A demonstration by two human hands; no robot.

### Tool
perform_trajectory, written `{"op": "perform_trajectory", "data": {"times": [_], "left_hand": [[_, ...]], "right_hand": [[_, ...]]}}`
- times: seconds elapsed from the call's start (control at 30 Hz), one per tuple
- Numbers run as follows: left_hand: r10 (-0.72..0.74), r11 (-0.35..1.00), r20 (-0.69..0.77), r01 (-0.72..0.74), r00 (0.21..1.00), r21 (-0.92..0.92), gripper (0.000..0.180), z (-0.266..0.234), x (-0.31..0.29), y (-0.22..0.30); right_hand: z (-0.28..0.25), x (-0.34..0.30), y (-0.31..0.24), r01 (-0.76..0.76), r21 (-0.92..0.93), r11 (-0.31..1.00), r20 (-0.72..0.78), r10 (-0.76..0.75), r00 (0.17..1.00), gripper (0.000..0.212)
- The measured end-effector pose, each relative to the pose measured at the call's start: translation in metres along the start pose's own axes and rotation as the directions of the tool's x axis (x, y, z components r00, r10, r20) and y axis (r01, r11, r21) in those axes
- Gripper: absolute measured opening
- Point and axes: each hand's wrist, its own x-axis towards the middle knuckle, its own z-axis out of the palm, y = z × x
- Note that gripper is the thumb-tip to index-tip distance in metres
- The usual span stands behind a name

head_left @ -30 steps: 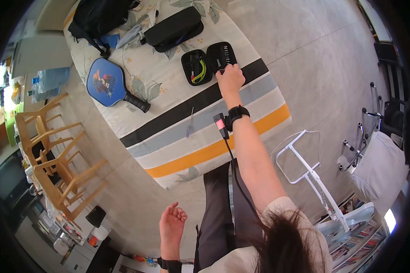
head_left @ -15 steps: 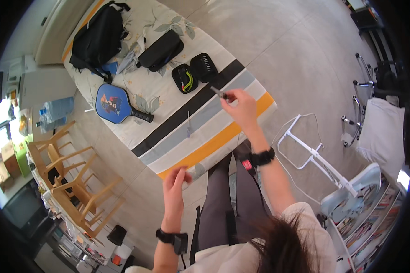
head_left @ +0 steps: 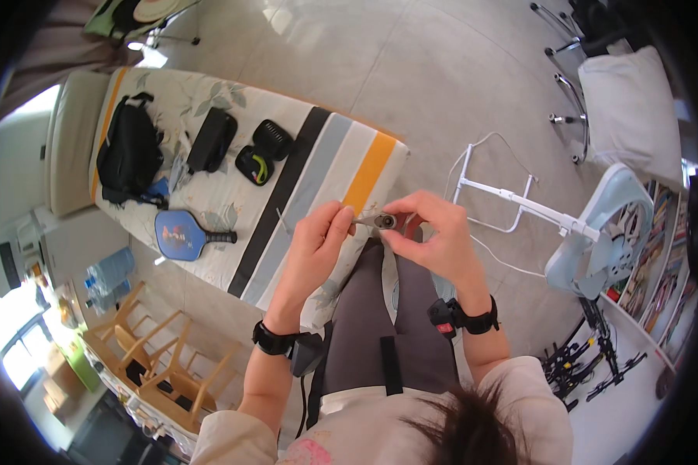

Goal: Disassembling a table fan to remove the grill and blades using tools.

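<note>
Over the near end of the cloth-covered bed [head_left: 349,147], between the two hands, is a small silver-grey metal ratchet tool with a rounded head [head_left: 385,222], its narrow end pointing left. The left hand [head_left: 318,240] pinches that narrow end between thumb and fingertips, while the right hand [head_left: 438,236] curves around the rounded head from the right, thumb on its near side and forefinger on its far side, pinching it. A slim screwdriver with a pale handle [head_left: 285,222] lies on the cloth just left of the left hand, across the black and grey stripes. Farther left sits an open black zip case with two halves [head_left: 271,139], a yellow-green cord [head_left: 260,168] in its near half. Beyond it to the left are a black oblong case [head_left: 213,139] and, near the far left end, a black fabric bag [head_left: 129,147]. Nearer, along the left part of the bed, lies a blue paddle with a black handle [head_left: 180,235]. Right of the bed, a white metal tube frame [head_left: 512,197] stands on the grey floor [head_left: 411,77], and pale wooden chairs [head_left: 159,349] stand at the near left.
</note>
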Motion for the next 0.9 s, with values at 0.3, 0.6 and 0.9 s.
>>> {"op": "perform_trajectory", "data": {"times": [0.3, 0.6, 0.9], "left_hand": [[-0.209, 0.862, 0.232, 0.291, 0.950, -0.416, 0.028, 0.109, 0.017, 0.027], [-0.185, 0.924, 0.388, 0.294, 0.903, -0.244, 0.031, 0.251, 0.003, 0.075], [-0.005, 0.992, 0.358, -0.039, 0.934, 0.116, 0.039, 0.348, 0.009, 0.081]], "right_hand": [[-0.065, -0.050, 0.022, -0.155, 0.382, 0.911, -0.164, 0.231, 0.959, 0.038], [-0.145, -0.133, 0.034, 0.072, 0.425, 0.902, -0.616, 0.230, 0.754, 0.036], [-0.246, -0.260, 0.037, -0.063, 0.303, 0.951, -0.791, 0.288, 0.540, 0.045]]}}
